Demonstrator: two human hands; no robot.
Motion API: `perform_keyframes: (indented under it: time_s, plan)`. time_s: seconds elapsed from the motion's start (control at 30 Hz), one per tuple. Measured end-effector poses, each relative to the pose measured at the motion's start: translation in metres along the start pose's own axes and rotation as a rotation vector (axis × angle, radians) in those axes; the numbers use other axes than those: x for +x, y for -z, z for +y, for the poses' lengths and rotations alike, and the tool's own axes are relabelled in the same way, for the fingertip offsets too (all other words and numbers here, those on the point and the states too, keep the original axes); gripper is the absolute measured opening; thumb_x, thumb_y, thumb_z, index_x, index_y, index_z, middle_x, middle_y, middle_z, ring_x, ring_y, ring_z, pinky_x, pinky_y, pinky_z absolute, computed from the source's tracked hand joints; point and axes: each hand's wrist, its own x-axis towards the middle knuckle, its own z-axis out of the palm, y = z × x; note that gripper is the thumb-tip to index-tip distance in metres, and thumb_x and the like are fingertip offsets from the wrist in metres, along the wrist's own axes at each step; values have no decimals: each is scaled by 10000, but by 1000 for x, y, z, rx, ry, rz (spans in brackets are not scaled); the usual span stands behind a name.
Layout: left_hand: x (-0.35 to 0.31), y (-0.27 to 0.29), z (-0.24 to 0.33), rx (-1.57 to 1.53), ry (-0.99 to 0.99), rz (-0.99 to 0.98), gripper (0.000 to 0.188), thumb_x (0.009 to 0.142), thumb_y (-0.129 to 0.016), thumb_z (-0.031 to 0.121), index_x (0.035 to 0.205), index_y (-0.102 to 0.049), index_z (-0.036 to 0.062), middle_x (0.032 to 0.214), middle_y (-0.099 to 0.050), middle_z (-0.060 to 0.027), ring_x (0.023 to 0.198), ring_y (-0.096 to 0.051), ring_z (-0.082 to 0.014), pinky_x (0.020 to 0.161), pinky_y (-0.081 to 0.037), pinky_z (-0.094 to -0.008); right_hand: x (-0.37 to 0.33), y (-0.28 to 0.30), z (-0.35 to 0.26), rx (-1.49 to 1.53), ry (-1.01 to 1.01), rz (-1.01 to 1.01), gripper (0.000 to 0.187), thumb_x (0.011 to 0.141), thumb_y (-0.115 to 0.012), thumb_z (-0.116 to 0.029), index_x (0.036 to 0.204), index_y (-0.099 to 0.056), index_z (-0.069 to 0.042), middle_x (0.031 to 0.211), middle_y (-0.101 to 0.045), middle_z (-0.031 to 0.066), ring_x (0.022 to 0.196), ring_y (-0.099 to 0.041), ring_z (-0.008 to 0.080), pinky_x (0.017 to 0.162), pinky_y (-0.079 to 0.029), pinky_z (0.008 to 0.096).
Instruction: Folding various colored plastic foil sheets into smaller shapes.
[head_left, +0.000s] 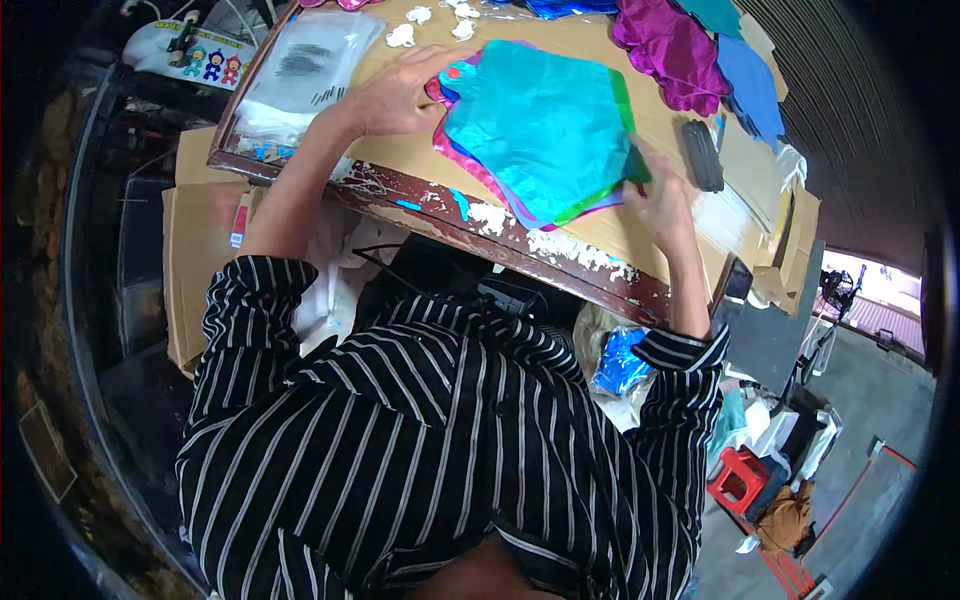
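A stack of flat, star-like foil balloons (pixel 545 130) lies on the table, turquoise on top. Green, purple, pink and magenta edges peek out from under it. My left hand (pixel 395 95) is at the stack's left corner, thumb and fingers around the small tabs there, beside a red dot. My right hand (pixel 662 198) pinches the right corner, where a dark green edge folds up against the fingers. The fingertips of both hands are partly hidden.
Clear plastic bags (pixel 305 65) lie at the table's left. White cut-outs (pixel 400 36) sit at the far side. Magenta foil (pixel 675 55) and blue foil (pixel 750 85) spread at the far right, near a dark oblong object (pixel 702 155). A cardboard box (pixel 200 255) stands lower left, a red stool (pixel 740 480) lower right.
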Motion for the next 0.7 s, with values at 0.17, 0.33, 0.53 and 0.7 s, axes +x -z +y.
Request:
perform_keyframes:
  time_s: [0.17, 0.33, 0.53, 0.7]
  plan:
    - [-8, 7, -4, -11, 2, -46, 733, 790, -712, 83, 1489, -493, 100, 1437, -554, -166, 1343, -504, -347, 1136, -418, -437, 10, 4, 0, 68, 116, 1, 659, 801, -693, -19, 1440, -537, 11, 1345, -621, 280, 1267, -599, 378, 1089, -467, 422]
    - [7, 8, -2, 136, -67, 12, 805, 804, -755, 75, 1541, -439, 141, 1390, -584, -146, 1303, -528, -344, 1129, -407, -423, 6, 19, 29, -109, 168, 27, 698, 792, -702, -43, 1460, -512, 25, 1425, -577, 274, 1341, -545, 369, 1164, -409, 421]
    - [13, 15, 9, -11, 62, -201, 817, 773, -788, 83, 1523, -468, 133, 1413, -572, -140, 1306, -530, -334, 1128, -412, -421, 7, 18, 29, -38, 170, -59, 758, 772, -745, -30, 1486, -494, -17, 1424, -585, 208, 1339, -547, 329, 1169, -392, 377]
    - [-1, 25, 8, 33, 44, -196, 805, 773, -801, 107, 1513, -483, 127, 1417, -572, -139, 1304, -534, -324, 1135, -416, -405, 2, 21, 29, 39, 227, -81, 732, 766, -747, -18, 1463, -522, -16, 1407, -600, 200, 1325, -559, 333, 1153, -409, 381]
